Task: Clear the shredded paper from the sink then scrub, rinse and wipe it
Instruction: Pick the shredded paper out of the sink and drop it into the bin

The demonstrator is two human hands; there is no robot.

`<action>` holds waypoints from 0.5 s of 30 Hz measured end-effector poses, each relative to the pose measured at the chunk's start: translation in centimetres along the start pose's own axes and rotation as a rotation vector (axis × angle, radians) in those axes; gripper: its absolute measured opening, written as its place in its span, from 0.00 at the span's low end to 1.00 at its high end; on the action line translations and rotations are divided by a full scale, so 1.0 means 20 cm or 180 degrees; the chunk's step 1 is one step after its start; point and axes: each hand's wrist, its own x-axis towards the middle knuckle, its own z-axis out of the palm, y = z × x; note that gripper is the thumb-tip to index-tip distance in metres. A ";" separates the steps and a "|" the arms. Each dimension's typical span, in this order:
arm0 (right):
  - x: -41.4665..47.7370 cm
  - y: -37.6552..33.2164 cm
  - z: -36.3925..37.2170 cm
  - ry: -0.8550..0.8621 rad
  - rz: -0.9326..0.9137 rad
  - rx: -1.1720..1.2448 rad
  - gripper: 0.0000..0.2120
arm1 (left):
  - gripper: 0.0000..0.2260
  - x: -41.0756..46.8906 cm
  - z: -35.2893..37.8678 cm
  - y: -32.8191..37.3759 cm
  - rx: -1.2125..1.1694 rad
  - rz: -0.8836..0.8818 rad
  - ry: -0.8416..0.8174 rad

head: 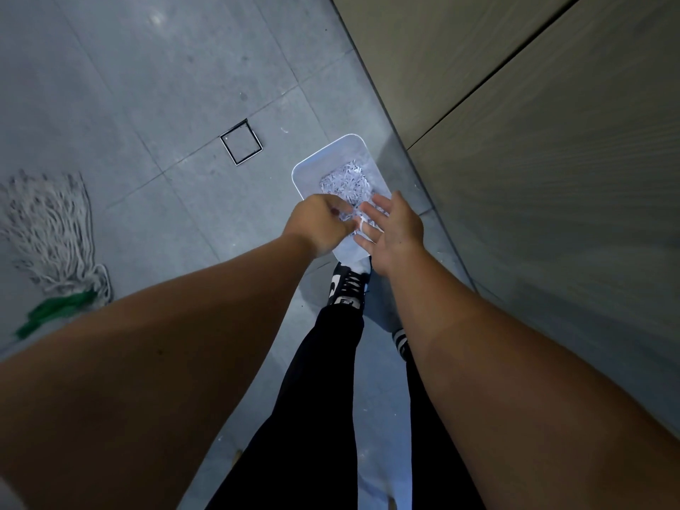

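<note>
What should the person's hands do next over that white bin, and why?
Probably the left hand should pull the white paper strip off the open right hand and drop it. The strip clings to the right hand's fingers, the left hand pinches it, and the white rectangular plastic bin, already holding shredded paper, sits directly below.

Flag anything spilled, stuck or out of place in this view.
A white paper strip clings to the open right hand above the white plastic bin of shredded paper. A white string mop head lies sprawled on the grey floor.
</note>
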 end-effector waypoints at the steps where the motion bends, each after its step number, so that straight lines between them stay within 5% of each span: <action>1: 0.00 0.00 0.00 -0.0023 -0.0023 0.0060 0.22 | 0.11 0.00 0.01 0.00 0.0131 0.0108 0.0042; 10: -0.01 -0.02 -0.01 -0.0160 -0.0173 0.0125 0.29 | 0.03 0.00 0.03 0.05 0.0346 0.0515 0.0216; 15: -0.01 -0.03 -0.03 -0.0162 -0.0132 0.0305 0.31 | 0.05 0.05 0.01 0.07 0.0203 0.0189 0.0517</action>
